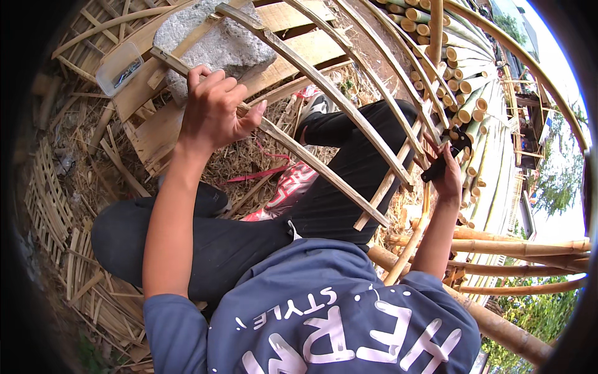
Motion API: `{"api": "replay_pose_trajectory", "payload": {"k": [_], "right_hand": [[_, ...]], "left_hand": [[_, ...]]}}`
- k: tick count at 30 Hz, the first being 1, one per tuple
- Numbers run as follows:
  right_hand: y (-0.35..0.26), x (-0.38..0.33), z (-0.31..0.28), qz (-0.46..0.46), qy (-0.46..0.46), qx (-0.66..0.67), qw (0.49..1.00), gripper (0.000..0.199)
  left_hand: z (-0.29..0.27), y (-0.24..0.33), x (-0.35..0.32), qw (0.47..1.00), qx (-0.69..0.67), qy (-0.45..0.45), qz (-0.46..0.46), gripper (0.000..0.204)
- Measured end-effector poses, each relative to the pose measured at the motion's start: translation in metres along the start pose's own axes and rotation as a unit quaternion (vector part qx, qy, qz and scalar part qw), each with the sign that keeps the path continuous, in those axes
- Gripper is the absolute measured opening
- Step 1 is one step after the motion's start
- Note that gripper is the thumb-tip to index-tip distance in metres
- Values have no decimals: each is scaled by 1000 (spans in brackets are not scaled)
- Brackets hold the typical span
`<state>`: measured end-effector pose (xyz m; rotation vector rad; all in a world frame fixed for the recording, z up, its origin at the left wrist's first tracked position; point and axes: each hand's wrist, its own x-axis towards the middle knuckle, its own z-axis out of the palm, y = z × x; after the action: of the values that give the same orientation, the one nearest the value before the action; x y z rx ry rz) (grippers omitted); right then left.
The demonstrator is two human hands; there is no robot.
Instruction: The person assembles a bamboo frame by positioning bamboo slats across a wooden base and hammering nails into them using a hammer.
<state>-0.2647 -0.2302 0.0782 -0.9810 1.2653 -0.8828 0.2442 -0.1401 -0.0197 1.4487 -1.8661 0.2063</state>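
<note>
Gripping a curved bamboo slat [293, 146] in the curled left hand [212, 112], right hand [450, 171] clenched on a dark-handled tool [445, 159] at the frame's crossing; fastening seems underway; next likely needs steady aim.

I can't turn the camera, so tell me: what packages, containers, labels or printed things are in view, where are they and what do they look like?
Clear plastic box: upper left, lying on bamboo slats; rectangular, see-through, small dark bits inside.
Printed sack: on the straw-covered ground under the bamboo frame, beside the knee; crumpled, red and white.
Printed sweatshirt: bottom centre; blue with white lettering.
No signs or screens.
</note>
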Motion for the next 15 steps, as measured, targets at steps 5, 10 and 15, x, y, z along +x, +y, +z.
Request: {"api": "replay_pose_trajectory", "payload": {"k": [5, 10, 15], "right_hand": [[-4, -3, 9, -25, -20, 20, 999, 52], [-2, -5, 7, -28, 18, 40, 999, 44], [-8, -12, 12, -34, 19, 33, 999, 25]], "left_hand": [[1, 0, 0, 1000, 7, 7, 8, 43], [2, 0, 0, 1000, 0, 15, 17, 44], [3, -1, -3, 1000, 7, 9, 9, 45]]}}
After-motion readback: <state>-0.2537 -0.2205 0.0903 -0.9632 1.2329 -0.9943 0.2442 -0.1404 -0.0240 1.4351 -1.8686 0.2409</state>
